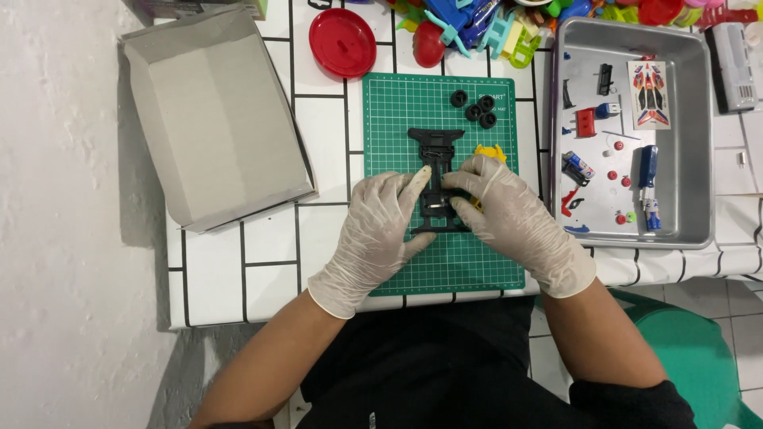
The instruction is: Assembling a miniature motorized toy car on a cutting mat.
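Observation:
A black toy car chassis [436, 148] lies lengthwise on a green cutting mat [397, 111]. Both my hands wear pale gloves. My left hand [381, 226] rests on the mat at the chassis's left side, its forefinger laid on the frame's middle. My right hand [509, 210] presses on the chassis from the right, fingers curled over its middle. A yellow part [489, 151] peeks out just beyond my right fingers. Three small black tyres [475, 108] sit on the mat's far part.
A metal tray [691, 143] at the right holds small parts, a blue screwdriver [648, 171] and a sticker sheet [648, 94]. An open grey cardboard box [211, 111] lies at the left. A red lid [342, 42] and colourful toys [477, 24] stand at the back.

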